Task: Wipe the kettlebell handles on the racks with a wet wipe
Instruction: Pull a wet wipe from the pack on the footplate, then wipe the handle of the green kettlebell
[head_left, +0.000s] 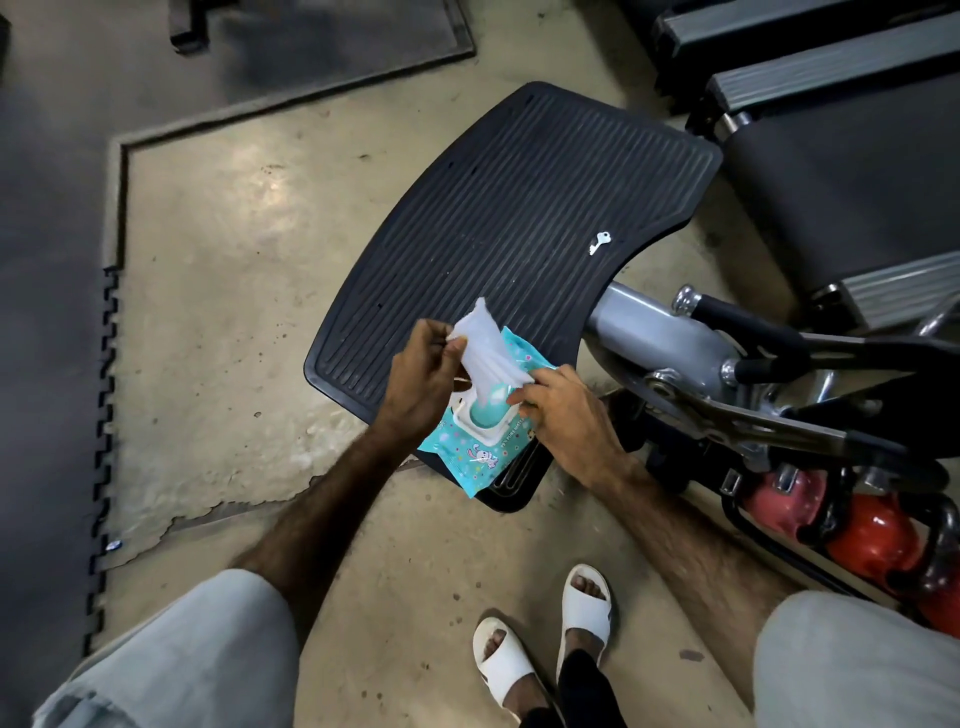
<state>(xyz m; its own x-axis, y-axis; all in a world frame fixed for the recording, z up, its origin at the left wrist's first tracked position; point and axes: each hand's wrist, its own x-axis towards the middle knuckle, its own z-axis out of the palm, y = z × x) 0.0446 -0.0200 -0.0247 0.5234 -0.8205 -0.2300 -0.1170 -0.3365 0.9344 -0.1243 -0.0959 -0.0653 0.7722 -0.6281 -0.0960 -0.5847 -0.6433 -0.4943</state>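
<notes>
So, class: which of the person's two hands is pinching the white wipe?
The left hand pinches the wipe; the right hand rests on the pack.

Black ribbed platform (519, 218) on grey machine post (639, 322), small silver key (600, 243) lying near its right edge. Treadmill (841, 182) at upper right. Dark interlocking floor mats (47, 364) along left, bare cracked concrete floor (218, 312) between. White slide sandals (584, 605) at bottom centre.

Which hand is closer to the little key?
Right. The right hand rests on the wipes pack, below the key; the left hand, pinching a wipe, is farther left.
</notes>
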